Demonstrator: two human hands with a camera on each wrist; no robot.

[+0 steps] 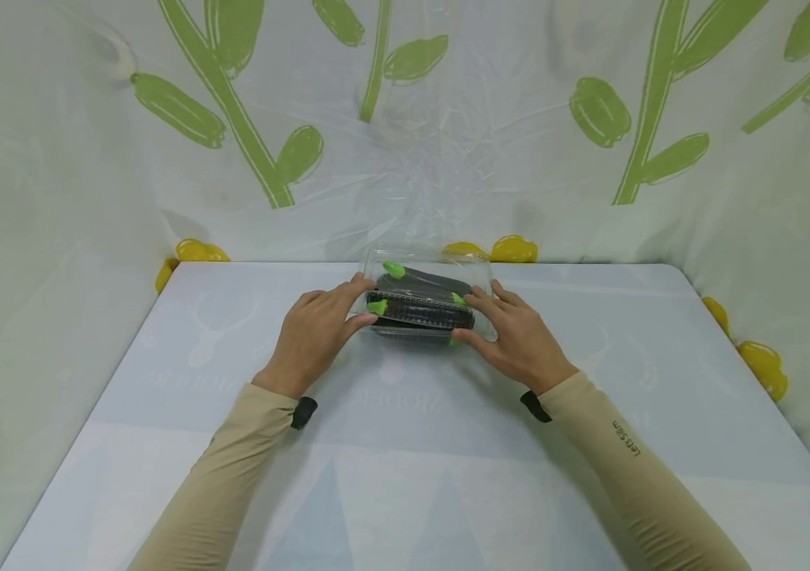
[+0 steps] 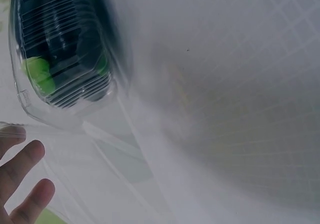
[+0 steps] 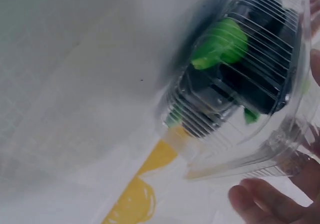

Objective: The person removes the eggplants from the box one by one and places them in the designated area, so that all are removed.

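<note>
- Overhead, seen from the head camera only: left hand [image 1: 315, 333] and right hand [image 1: 515, 337] pressed with near-straight fingers against opposite ends of a clear plastic box [image 1: 424, 300], mid-table [image 1: 405, 444] near the flowered curtain [image 1: 447, 119].
- Closer, through ribbed walls at the wrists: dark pieces with green tips [image 3: 220, 43] inside.
- Blurred elsewhere; only fingertips [image 2: 30, 154] visible.
</note>
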